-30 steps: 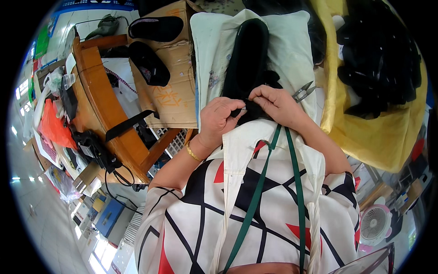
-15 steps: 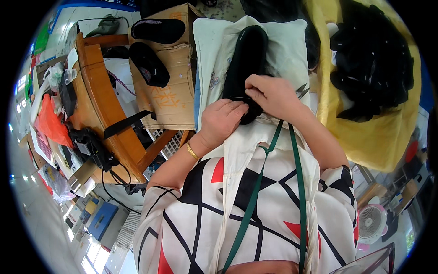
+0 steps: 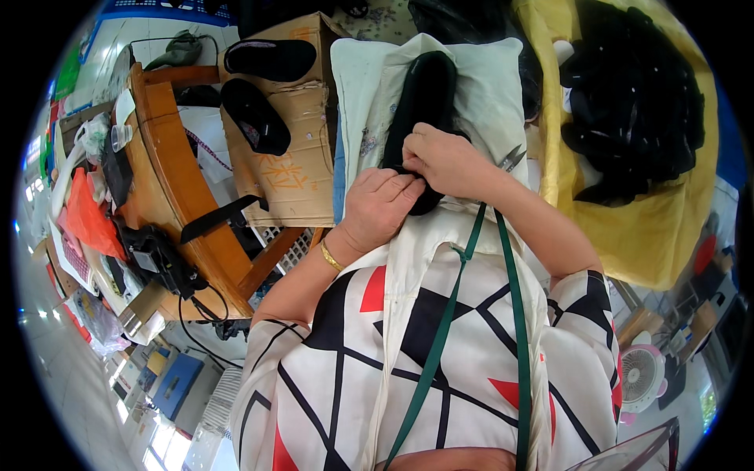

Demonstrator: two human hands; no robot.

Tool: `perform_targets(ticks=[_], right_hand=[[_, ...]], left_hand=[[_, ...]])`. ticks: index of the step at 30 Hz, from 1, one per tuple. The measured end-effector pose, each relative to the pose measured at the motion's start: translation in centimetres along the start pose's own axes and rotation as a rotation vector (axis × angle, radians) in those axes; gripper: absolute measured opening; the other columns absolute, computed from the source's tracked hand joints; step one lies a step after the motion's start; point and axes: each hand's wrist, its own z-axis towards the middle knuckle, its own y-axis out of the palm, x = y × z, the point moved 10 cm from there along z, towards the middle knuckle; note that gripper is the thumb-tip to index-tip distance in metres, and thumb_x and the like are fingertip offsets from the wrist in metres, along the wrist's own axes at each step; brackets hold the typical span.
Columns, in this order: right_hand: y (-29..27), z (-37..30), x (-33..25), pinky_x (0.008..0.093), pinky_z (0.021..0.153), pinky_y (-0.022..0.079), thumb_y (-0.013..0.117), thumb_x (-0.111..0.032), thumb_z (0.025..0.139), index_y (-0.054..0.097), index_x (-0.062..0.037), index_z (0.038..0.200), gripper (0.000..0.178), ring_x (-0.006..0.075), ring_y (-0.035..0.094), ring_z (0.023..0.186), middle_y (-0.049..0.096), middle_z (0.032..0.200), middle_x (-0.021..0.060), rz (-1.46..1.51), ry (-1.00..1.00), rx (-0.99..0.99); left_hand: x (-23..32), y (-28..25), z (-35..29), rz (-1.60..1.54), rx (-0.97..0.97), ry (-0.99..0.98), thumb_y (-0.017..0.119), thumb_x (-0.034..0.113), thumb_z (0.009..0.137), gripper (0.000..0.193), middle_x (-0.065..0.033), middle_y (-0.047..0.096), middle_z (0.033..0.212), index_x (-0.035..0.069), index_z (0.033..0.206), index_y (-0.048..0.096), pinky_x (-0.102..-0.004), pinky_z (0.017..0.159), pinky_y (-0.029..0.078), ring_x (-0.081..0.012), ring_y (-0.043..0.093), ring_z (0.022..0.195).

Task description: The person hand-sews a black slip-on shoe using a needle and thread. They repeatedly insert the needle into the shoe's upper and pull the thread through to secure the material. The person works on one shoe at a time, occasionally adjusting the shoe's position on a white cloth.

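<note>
A black cloth shoe lies lengthwise on a pale cushion in front of me. My left hand is closed on the shoe's near left side, thumb and fingertips pressed against its edge. Right beside those fingertips, my right hand is closed in a pinch over the shoe. Whatever sits between its fingertips is too small or hidden to name. The metal blades of scissors stick out past the right hand's wrist side; their handles are hidden, and I cannot tell whether the hand holds them.
Two black shoes rest on a cardboard box at the left. Beside it stands a wooden chair with a black strap across it. At the right, a yellow sack holds a heap of black pieces.
My right hand has shifted a little left over the shoe, closer to my left fingertips. The left hand keeps its place on the shoe. The whole view has shifted slightly.
</note>
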Motion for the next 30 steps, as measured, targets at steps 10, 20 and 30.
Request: perform_targets(ticks=[10, 20, 30], right_hand=[[-1.4, -0.4, 4.5, 0.0203, 0.044, 0.042, 0.047, -0.026, 0.105, 0.051, -0.0098, 0.100, 0.017, 0.0076, 0.053, 0.049, 0.060, 0.076, 0.0019, 0.986, 0.385, 0.171], [-12.1, -3.9, 4.4, 0.0207, 0.052, 0.042, 0.055, -0.015, 0.100, 0.057, -0.0026, 0.104, 0.013, 0.0093, 0.053, 0.059, 0.056, 0.069, -0.0011, 1.591, -0.119, 0.501], [-1.6, -4.7, 3.1, 0.0292, 0.061, 0.049, 0.059, -0.015, 0.097, 0.063, -0.0049, 0.102, 0.012, 0.0154, 0.063, 0.066, 0.067, 0.076, 0.0063, 0.632, 0.346, 0.097]], left_hand=[[-1.9, 0.8, 0.9, -0.108, -0.055, -0.161, 0.076, 0.007, 0.069, 0.023, -0.0044, 0.063, 0.085, 0.009, 0.091, 0.067, -0.0367, 0.071, 0.047, -0.0248, 0.060, 0.080], [-2.9, 1.6, 0.8, -0.181, -0.089, -0.233, 0.077, 0.006, 0.072, 0.021, -0.0059, 0.061, 0.081, 0.008, 0.089, 0.066, -0.0379, 0.069, 0.046, -0.0273, 0.058, 0.078], [-3.6, 1.9, 0.8, -0.227, -0.127, -0.302, 0.077, 0.010, 0.074, 0.021, -0.0073, 0.062, 0.083, 0.006, 0.091, 0.065, -0.0395, 0.074, 0.046, -0.0294, 0.058, 0.081]])
